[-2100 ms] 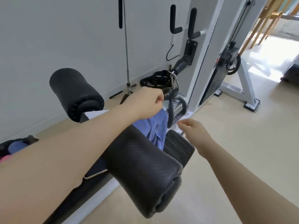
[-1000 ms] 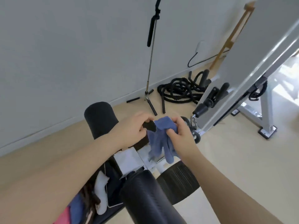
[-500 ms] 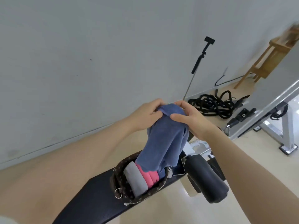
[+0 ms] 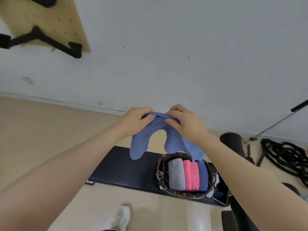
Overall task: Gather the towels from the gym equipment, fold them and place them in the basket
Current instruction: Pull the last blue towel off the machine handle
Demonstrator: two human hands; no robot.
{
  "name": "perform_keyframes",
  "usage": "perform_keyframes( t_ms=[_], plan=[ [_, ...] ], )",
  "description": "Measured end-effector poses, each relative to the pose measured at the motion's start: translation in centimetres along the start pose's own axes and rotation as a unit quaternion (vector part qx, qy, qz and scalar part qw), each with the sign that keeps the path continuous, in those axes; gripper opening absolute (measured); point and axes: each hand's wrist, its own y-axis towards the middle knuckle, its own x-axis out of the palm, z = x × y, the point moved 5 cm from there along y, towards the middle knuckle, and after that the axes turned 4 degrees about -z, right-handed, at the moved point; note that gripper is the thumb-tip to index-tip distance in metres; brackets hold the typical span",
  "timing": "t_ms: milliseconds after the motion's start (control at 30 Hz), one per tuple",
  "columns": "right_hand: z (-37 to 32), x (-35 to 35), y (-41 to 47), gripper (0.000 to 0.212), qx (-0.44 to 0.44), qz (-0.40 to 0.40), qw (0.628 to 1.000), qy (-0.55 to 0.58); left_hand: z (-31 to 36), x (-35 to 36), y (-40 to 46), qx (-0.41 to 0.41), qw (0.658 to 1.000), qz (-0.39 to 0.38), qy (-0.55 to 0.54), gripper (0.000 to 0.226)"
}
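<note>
A blue towel (image 4: 139, 145) hangs in the air above the black bench pad (image 4: 123, 170). My left hand (image 4: 135, 120) and my right hand (image 4: 181, 121) both pinch its top edge, close together, and the cloth droops in two lobes below them. Under my right hand a brown patterned basket (image 4: 160, 164) rests on the bench. Inside it stand a grey folded towel (image 4: 176, 175), a pink one (image 4: 190, 176) and a blue one (image 4: 202, 177), side by side. The hanging towel's right lobe reaches the basket's far rim.
A black foam roller pad (image 4: 232, 142) sits at the bench's right end. Coiled black battle ropes (image 4: 286, 157) lie on the floor at right, near a bar leaning on the wall. A phone or tablet (image 4: 220, 193) lies beside the basket. A wooden pegboard (image 4: 45, 22) hangs top left.
I pulled the blue towel off the machine, took it in both hands and turned left to the bench. The towel has spread wider between my hands over the basket.
</note>
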Motion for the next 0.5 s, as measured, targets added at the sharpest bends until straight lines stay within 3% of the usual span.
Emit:
perform_keyframes(
  t_ms=[167,267,367,500],
  plan=[
    [-3.5,3.4,2.8,0.040,0.013,-0.061,0.997,-0.038,-3.8,-3.1,-4.6,-0.033,0.991,0.053,0.117,0.022],
    [-4.8,5.3,4.3,0.030,0.040,-0.070,0.996,-0.047,-6.3,-4.7,-6.6,-0.063,0.987,0.079,0.124,0.025],
    [-5.2,7.3,5.3,0.023,0.078,-0.085,0.991,-0.065,-9.2,-6.1,-8.0,-0.091,0.985,0.098,0.105,0.026],
    [-4.7,11.2,7.3,0.023,0.143,-0.091,0.984,-0.051,-15.8,-7.3,-8.5,-0.188,0.978,0.090,0.002,0.034]
  ],
)
